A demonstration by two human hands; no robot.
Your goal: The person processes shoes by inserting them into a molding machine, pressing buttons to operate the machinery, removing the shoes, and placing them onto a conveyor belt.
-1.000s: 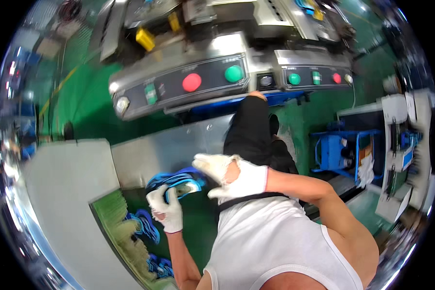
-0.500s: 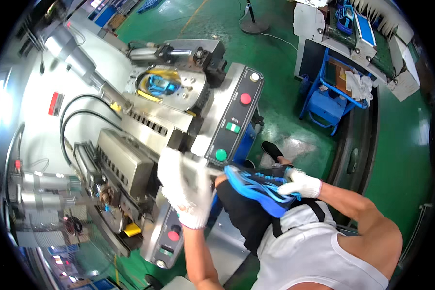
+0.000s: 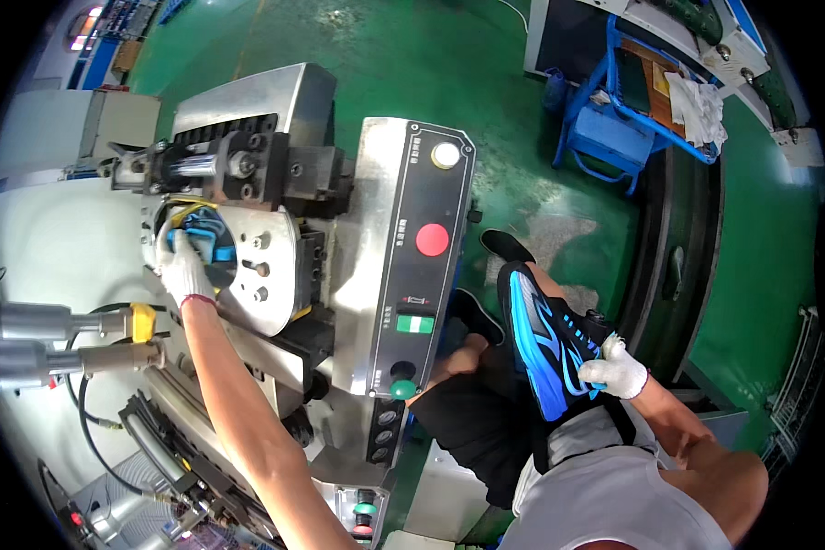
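Observation:
A white-gloved left hand, my left hand (image 3: 181,270), reaches into the oval opening of the metal machine head. Its fingers are closed at the near edge of a blue shoe (image 3: 209,233) seated there; the fingertips are partly hidden. Yellow trim edges the opening, and a metal plate (image 3: 270,275) with bolts surrounds its right side. Also gloved, my right hand (image 3: 617,369) grips the heel end of a black and blue sneaker (image 3: 552,344). This sneaker rests over my lap, toe pointing away, its bright blue sole turned to the left.
Beside the opening runs a control panel (image 3: 417,266) with red, green and white buttons. Metal cylinders (image 3: 64,339) and black hoses stand at the left. A blue stool-like cart (image 3: 614,137) holding white cloth is at the far right, near a dark floor rail (image 3: 674,266).
My left hand has moved away and left, from above the near machine station to the blue shoe in the far opening. The sneaker in my right hand has turned more upright. The view has shifted.

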